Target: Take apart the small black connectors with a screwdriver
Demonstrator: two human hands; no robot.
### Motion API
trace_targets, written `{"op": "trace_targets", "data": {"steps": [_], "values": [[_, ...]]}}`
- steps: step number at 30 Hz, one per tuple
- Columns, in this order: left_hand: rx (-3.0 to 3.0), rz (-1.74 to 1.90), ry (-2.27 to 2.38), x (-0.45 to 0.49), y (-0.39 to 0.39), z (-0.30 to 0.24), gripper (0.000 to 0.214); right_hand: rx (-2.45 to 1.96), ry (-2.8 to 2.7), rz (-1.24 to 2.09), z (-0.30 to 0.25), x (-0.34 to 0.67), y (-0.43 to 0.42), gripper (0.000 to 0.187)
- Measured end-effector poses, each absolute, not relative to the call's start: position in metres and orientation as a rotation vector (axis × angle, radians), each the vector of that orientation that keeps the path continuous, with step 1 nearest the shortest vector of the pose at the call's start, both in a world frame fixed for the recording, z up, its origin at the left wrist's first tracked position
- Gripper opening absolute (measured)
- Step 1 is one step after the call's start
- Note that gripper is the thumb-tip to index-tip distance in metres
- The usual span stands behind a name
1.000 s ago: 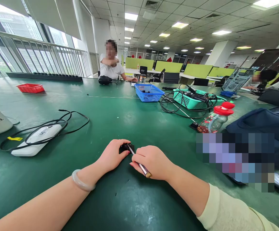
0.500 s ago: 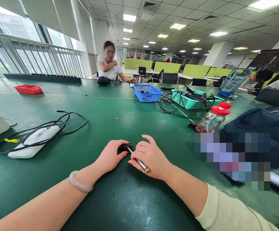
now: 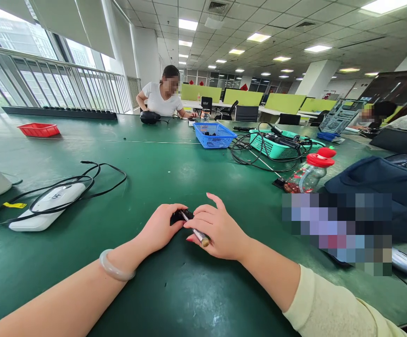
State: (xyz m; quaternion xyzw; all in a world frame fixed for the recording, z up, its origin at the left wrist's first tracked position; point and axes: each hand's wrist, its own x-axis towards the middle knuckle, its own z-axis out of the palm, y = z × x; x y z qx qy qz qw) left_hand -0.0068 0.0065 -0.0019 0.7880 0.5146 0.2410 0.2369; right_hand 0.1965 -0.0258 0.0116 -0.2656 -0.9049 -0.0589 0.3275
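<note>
My left hand (image 3: 162, 228) lies on the green table (image 3: 175, 173) with its fingers closed on a small black part (image 3: 176, 216). My right hand (image 3: 218, 229) grips a thin metal tool with a brown end (image 3: 197, 231), its tip resting on the black part. The right index finger is lifted and stretched out. A pale bangle (image 3: 114, 269) sits on my left wrist.
A white device wrapped in black cable (image 3: 45, 206) lies at left. A red-capped bottle (image 3: 308, 173), dark bag (image 3: 379, 187), blue basket (image 3: 214, 135), green basket with cables (image 3: 280, 144) and red tray (image 3: 38, 129) are on the table. A person (image 3: 163, 98) sits at the far end.
My right hand has lifted its index finger and turned the tool a little steeper over the black part. The person at the far end lowered an arm.
</note>
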Motion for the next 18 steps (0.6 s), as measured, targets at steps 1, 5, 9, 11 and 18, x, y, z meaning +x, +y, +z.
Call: {"op": "trace_targets", "data": {"steps": [1,5,9,11,18], "values": [[2.157,0.655,1.413,-0.0066,0.0064,-0.0019,0.034,-0.698,-2.339,-0.164,0.0127,0.1967,-0.0263,0.018],[2.153,0.648,1.419,-0.0055,0.006,-0.0004,0.034,-0.708,-2.267,-0.165,0.0153,0.1971,-0.0275,0.012],[2.159,0.651,1.407,-0.0055,0.0057,0.0006,0.034,-0.739,-2.25,-0.126,0.0151,0.1968,-0.0275,0.011],[2.163,0.655,1.4,-0.0061,0.006,-0.0002,0.033,-0.754,-2.242,-0.111,0.0148,0.1966,-0.0274,0.01],[2.171,0.693,1.402,-0.0068,0.0077,-0.0032,0.032,-0.777,-2.262,-0.205,0.0151,0.1961,-0.0283,0.01]]}}
